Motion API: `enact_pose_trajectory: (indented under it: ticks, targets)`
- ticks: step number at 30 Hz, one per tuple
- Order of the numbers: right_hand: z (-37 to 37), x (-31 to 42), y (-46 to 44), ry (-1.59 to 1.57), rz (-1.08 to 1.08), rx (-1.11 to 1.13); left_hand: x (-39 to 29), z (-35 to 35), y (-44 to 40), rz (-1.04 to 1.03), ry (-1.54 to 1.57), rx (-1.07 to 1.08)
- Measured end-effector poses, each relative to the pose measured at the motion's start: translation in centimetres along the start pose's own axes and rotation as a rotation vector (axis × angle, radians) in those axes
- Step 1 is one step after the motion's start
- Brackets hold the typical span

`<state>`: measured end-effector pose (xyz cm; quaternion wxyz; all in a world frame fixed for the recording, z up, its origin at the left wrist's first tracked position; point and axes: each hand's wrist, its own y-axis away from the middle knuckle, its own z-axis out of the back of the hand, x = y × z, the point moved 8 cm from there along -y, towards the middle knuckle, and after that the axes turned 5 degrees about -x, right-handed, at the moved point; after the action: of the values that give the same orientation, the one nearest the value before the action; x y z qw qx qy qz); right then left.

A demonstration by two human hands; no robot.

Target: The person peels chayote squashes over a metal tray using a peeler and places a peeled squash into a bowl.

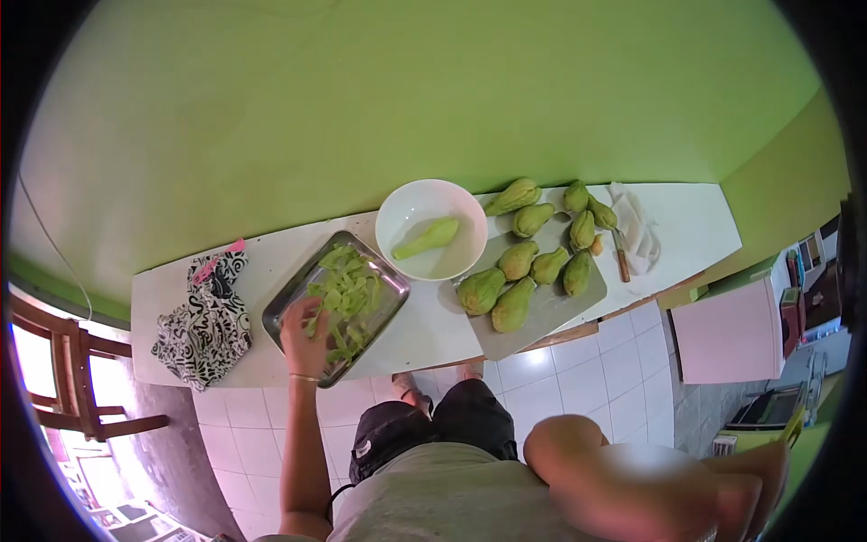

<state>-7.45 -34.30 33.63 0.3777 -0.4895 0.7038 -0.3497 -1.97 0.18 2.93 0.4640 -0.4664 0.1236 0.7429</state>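
My left hand (303,339) is over the left side of a metal tray (396,305), its fingers bent round some green peels (348,289) heaped there. A white bowl (411,203) beside the tray holds one pale, peeled chayote (428,238). Several unpeeled chayotes (512,305) lie on and around a grey board (506,344). My right arm (569,447) is bent at the lower right; a blurred patch covers part of it, and its fingers cannot be made out.
A knife with a wooden handle (623,266) lies beside a white cloth (638,230) on the right. A black-and-white patterned cloth (206,330) is on the table's left end. A wooden chair (72,370) stands far left, and a pale cabinet (727,339) far right.
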Motion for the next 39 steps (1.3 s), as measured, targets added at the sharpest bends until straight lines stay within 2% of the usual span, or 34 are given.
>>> enact_pose_trajectory:
  ticks: [2, 4, 9, 12, 13, 16, 17, 20, 21, 22, 23, 25, 28, 29, 30, 32, 35, 39]
  targets:
    - [0.5, 1.0, 0.5, 0.088, -0.084, -0.084, -3.3, -2.5, 0.2, -0.087, 0.017, 0.026]
    - [2.2, 0.7, 1.8, 0.111, -0.501, -0.352, -6.9, -6.3, 1.2, -0.207, 0.068, 0.106]
    - [3.9, 2.7, -0.9, -0.142, -0.644, -0.218, -14.2, -18.1, 6.2, -0.451, 0.038, 0.453]
    - [5.1, 4.6, -2.6, -0.202, -0.699, -0.193, -14.8, -23.1, 7.5, -0.516, -0.304, 0.508]
    - [5.5, 5.5, -3.1, -0.196, -0.706, -0.200, -14.0, -24.5, 7.9, -0.476, -0.415, 0.583]
    - [7.3, 7.8, -4.3, -0.160, -0.707, -0.278, -12.7, -26.0, 7.6, -0.432, -0.599, 0.507]
    - [8.1, 8.4, -4.5, -0.149, -0.708, -0.317, -12.0, -26.3, 7.5, -0.368, -0.616, 0.538]
    - [9.1, 9.4, -5.5, -0.375, -0.818, -0.127, -11.1, -26.3, 7.0, -0.180, -0.610, 0.567]
    - [9.8, 9.7, -5.5, -0.446, -0.819, -0.273, -11.1, -25.4, 7.3, -0.116, -0.580, 0.544]
    - [10.7, 10.4, -5.5, -0.375, -0.781, -0.273, -11.2, -24.6, 7.4, -0.056, -0.547, 0.515]
    - [12.0, 11.0, -5.4, -0.299, -0.741, -0.272, -11.2, -23.5, 7.3, -0.006, -0.421, 0.442]
    - [14.9, 10.7, -4.3, -0.130, -0.805, -0.373, -10.6, -20.9, 8.3, 0.101, -0.169, 0.308]
    - [23.0, 8.3, 1.6, 0.289, -1.147, -0.639, -9.0, -18.2, 10.5, 0.587, 0.666, 0.206]
    - [25.4, 7.6, 4.8, 0.531, -1.367, -0.634, -10.3, -17.0, 11.1, 0.693, 0.879, 0.182]
    - [27.2, 7.0, 7.8, 0.786, -1.573, -0.601, -10.7, -16.3, 11.2, 0.739, 1.049, 0.163]
    - [27.7, 4.1, 12.8, 0.854, -1.755, -0.533, -11.3, -14.9, 11.1, 0.798, 1.405, 0.129]
    - [27.5, -0.2, 19.4, 0.826, -1.811, -0.334, -9.3, -12.6, 10.6, 0.784, 1.490, 0.029]
    - [26.1, -5.8, 23.2, 0.803, -1.792, -0.103, -5.0, -9.4, 9.6, 0.756, 1.534, -0.052]
